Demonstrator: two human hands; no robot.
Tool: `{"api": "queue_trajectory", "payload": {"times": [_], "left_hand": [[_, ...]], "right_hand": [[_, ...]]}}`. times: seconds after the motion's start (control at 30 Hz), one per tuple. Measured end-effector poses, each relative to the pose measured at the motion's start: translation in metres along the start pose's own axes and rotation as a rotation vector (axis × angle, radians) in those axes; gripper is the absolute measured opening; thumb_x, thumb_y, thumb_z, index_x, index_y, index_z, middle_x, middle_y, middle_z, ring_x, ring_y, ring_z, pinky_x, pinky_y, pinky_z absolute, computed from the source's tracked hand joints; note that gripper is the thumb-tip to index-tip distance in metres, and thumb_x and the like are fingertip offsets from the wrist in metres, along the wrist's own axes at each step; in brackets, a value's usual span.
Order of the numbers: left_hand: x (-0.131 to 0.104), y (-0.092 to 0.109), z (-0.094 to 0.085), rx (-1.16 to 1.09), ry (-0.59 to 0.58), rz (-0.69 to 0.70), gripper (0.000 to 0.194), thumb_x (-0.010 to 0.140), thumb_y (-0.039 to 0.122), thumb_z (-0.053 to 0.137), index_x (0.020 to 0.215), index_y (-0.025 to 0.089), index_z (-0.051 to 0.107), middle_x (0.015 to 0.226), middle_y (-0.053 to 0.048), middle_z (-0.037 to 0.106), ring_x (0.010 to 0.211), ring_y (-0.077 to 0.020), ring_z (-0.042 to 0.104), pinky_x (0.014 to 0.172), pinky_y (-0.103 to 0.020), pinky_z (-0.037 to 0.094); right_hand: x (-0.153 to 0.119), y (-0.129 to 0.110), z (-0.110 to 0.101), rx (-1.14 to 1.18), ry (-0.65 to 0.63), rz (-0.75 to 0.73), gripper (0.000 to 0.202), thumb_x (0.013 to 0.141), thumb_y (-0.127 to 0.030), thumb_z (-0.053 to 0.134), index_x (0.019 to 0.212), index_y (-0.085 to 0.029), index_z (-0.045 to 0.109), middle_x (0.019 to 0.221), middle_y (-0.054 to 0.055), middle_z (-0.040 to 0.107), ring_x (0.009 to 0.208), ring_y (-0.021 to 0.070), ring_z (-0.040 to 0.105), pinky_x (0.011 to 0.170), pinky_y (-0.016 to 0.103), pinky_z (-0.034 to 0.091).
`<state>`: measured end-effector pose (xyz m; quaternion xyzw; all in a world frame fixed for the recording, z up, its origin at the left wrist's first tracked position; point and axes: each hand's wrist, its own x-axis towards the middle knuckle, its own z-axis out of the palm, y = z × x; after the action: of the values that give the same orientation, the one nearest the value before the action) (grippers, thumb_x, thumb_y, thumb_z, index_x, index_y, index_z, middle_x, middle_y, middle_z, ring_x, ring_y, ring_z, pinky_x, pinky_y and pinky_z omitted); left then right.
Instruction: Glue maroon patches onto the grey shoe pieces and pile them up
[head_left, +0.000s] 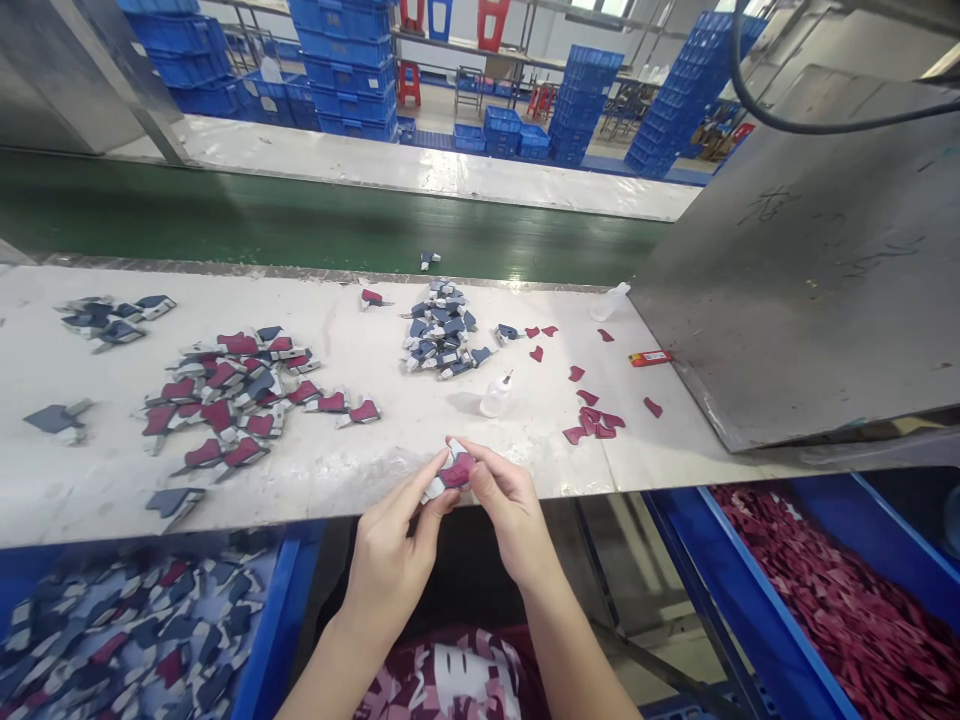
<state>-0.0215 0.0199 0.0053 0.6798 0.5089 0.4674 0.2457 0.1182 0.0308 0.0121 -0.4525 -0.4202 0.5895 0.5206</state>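
Note:
Both my hands hold one small plastic part [454,470], grey-white with a dark red inlay, at the table's front edge. My left hand [397,540] pinches its left side between thumb and fingers. From the right, my right hand [514,510] grips it, thumb against the red face. Just beyond stands a small clear bottle [496,396] with a thin dark tip. Loose dark red pieces [600,425] lie to the right. A pile of similar red-faced parts [232,395] is on the left, and blue-grey parts [441,330] are heaped further back.
A green conveyor belt [315,225] runs behind the white table [300,490]. Blue bins hold assembled parts [142,640] at lower left and red pieces [840,610] at lower right. A metal panel [832,260] bounds the right side. A red cutter [650,358] lies near it.

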Motion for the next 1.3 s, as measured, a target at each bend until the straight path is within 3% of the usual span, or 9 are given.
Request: {"api": "queue_trajectory", "payload": {"times": [0.17, 0.3, 0.43, 0.53, 0.63, 0.8, 1.0, 1.17, 1.3], "left_hand": [[-0.003, -0.005, -0.002, -0.038, -0.039, 0.054, 0.039, 0.094, 0.016, 0.055, 0.131, 0.022, 0.063, 0.118, -0.006, 0.074, 0.087, -0.0174, 0.076, 0.082, -0.025, 0.062], [-0.003, -0.003, -0.002, -0.154, -0.077, -0.095, 0.035, 0.094, 0.023, 0.057, 0.128, 0.024, 0.066, 0.119, -0.005, 0.074, 0.089, -0.0189, 0.076, 0.085, -0.027, 0.063], [-0.002, 0.0, 0.001, -0.27, -0.034, -0.347, 0.032, 0.089, 0.036, 0.064, 0.116, 0.022, 0.073, 0.111, -0.005, 0.077, 0.093, -0.0233, 0.076, 0.084, -0.03, 0.063], [-0.001, 0.0, 0.003, -0.33, -0.008, -0.473, 0.034, 0.085, 0.04, 0.068, 0.112, 0.02, 0.074, 0.1, -0.005, 0.079, 0.084, -0.0229, 0.077, 0.079, -0.029, 0.064], [0.001, 0.001, 0.004, -0.367, -0.022, -0.524, 0.032, 0.084, 0.041, 0.069, 0.107, 0.019, 0.075, 0.096, -0.006, 0.079, 0.08, -0.0223, 0.077, 0.078, -0.03, 0.064], [0.001, 0.004, 0.005, -0.471, -0.055, -0.573, 0.03, 0.083, 0.04, 0.07, 0.103, 0.018, 0.075, 0.099, -0.007, 0.078, 0.086, -0.0237, 0.076, 0.084, -0.033, 0.063], [0.002, -0.004, 0.0, -0.59, -0.018, -0.627, 0.03, 0.078, 0.039, 0.076, 0.099, 0.016, 0.075, 0.099, -0.007, 0.078, 0.088, -0.0238, 0.075, 0.087, -0.035, 0.061], [0.027, -0.031, -0.022, -0.48, -0.057, -0.583, 0.041, 0.077, 0.049, 0.071, 0.098, 0.014, 0.072, 0.086, -0.009, 0.077, 0.073, -0.0225, 0.073, 0.076, -0.036, 0.061], [0.079, -0.065, -0.072, 0.045, 0.006, -0.377, 0.048, 0.086, 0.054, 0.054, 0.107, 0.013, 0.068, 0.084, -0.01, 0.075, 0.083, -0.0273, 0.071, 0.083, -0.042, 0.056]], "right_hand": [[0.001, 0.002, 0.005, 0.008, 0.044, 0.024, 0.035, 0.082, -0.041, 0.074, 0.111, -0.022, 0.072, 0.105, 0.005, 0.07, 0.088, 0.0177, 0.065, 0.074, 0.028, 0.058], [0.002, 0.005, 0.006, -0.057, 0.047, -0.075, 0.023, 0.084, -0.037, 0.072, 0.101, -0.02, 0.074, 0.097, 0.005, 0.071, 0.089, 0.0189, 0.065, 0.078, 0.029, 0.057], [0.004, 0.006, 0.002, -0.125, 0.046, -0.123, 0.027, 0.087, -0.036, 0.068, 0.11, -0.023, 0.073, 0.099, 0.004, 0.069, 0.092, 0.019, 0.066, 0.083, 0.03, 0.055], [0.005, 0.003, -0.002, -0.188, -0.018, -0.127, 0.03, 0.097, -0.039, 0.054, 0.114, -0.023, 0.072, 0.093, 0.003, 0.067, 0.091, 0.0174, 0.065, 0.085, 0.03, 0.053], [0.006, 0.001, -0.004, -0.27, -0.06, -0.16, 0.032, 0.1, -0.039, 0.047, 0.112, -0.022, 0.072, 0.094, 0.004, 0.066, 0.092, 0.0168, 0.064, 0.085, 0.028, 0.051], [0.004, 0.011, 0.004, -0.472, 0.041, -0.242, 0.033, 0.103, -0.032, 0.038, 0.105, -0.02, 0.069, 0.089, 0.004, 0.063, 0.081, 0.016, 0.061, 0.077, 0.028, 0.05], [0.012, 0.018, 0.015, -0.421, 0.04, -0.249, 0.034, 0.103, -0.032, 0.035, 0.104, -0.02, 0.067, 0.088, 0.004, 0.063, 0.08, 0.0161, 0.062, 0.073, 0.028, 0.051], [0.027, 0.02, 0.029, -0.601, -0.008, -0.317, 0.032, 0.102, -0.033, 0.041, 0.122, -0.019, 0.063, 0.096, 0.008, 0.067, 0.09, 0.0206, 0.064, 0.081, 0.034, 0.053], [0.032, 0.025, 0.032, -0.708, 0.015, -0.493, 0.041, 0.099, -0.027, 0.049, 0.138, -0.017, 0.049, 0.103, 0.01, 0.064, 0.096, 0.0214, 0.063, 0.084, 0.036, 0.055]]}}
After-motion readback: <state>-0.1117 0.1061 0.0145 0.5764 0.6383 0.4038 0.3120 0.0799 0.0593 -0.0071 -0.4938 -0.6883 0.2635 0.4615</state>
